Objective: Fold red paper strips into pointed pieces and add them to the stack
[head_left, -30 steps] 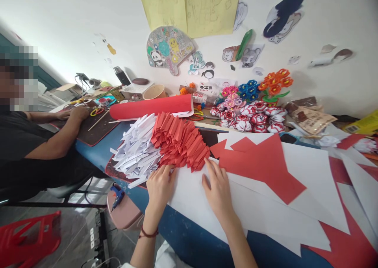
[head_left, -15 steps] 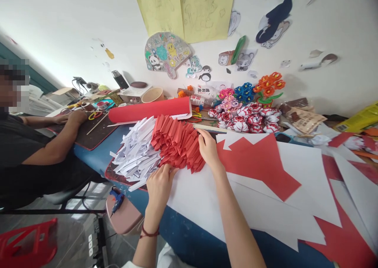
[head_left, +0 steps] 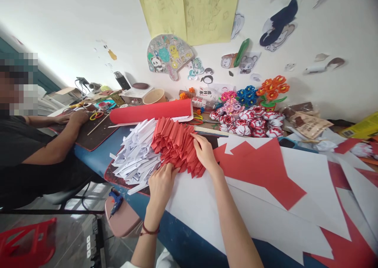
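A pile of folded red paper strips [head_left: 174,142] lies in the middle of the table, against a pile of folded white paper strips [head_left: 137,153] on its left. My left hand [head_left: 162,180] is at the near edge of the red pile, its fingers curled together at the strips; what they pinch is too small to make out. On the pile's right side my right hand [head_left: 204,151] has thumb and fingers against the red strips. To the right lies a cut red sheet [head_left: 262,165] over white paper sheets [head_left: 201,205].
A red roll [head_left: 150,111] lies behind the piles. Red-and-white paper flowers [head_left: 251,120] and orange flowers [head_left: 273,87] stand at the wall. At left, a person's hands [head_left: 73,117] rest near scissors [head_left: 97,115]. A glue gun [head_left: 116,201] lies on a pink stool [head_left: 122,218].
The camera view has shifted slightly. My right hand has moved a little left and down over the right side of the red pile; my left hand stays at its near edge.
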A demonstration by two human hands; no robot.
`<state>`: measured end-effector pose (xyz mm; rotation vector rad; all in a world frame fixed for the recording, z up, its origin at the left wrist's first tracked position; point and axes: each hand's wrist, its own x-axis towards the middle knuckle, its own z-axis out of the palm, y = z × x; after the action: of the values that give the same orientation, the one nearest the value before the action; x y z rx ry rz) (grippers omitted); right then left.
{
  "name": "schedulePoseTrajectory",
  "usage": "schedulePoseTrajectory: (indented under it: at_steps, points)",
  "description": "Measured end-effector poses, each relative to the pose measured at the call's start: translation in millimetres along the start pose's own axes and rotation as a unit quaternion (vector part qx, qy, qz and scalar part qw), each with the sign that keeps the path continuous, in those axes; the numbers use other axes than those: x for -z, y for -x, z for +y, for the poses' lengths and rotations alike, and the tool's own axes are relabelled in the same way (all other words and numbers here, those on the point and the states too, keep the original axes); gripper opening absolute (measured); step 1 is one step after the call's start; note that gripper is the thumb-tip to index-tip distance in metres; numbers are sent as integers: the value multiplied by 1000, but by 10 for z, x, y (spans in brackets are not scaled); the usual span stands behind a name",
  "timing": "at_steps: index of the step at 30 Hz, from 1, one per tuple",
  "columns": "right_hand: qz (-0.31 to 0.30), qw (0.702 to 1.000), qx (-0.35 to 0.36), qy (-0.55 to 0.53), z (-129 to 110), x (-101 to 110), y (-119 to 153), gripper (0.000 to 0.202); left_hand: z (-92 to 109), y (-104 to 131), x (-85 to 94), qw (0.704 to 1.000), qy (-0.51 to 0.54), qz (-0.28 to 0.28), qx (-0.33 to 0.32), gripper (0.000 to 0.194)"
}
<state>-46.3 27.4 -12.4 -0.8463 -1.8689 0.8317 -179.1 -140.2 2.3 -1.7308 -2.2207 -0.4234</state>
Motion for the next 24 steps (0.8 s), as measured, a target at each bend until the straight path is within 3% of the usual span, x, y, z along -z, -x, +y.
schedulePoseTrajectory:
  at_steps: [10,16,24]
  points:
    - [-2,999,9,31,-84,40,5,40,36,-27,41,1000,-3,-15,-1,30]
    - [24,999,21,11,-96,53,-211,42,16,26,118,1000,-22,-9,18,31]
    - [-62,995,-2,-78,-54,-142,-459,49,25,-19,56,999,-32,-36,22,34]
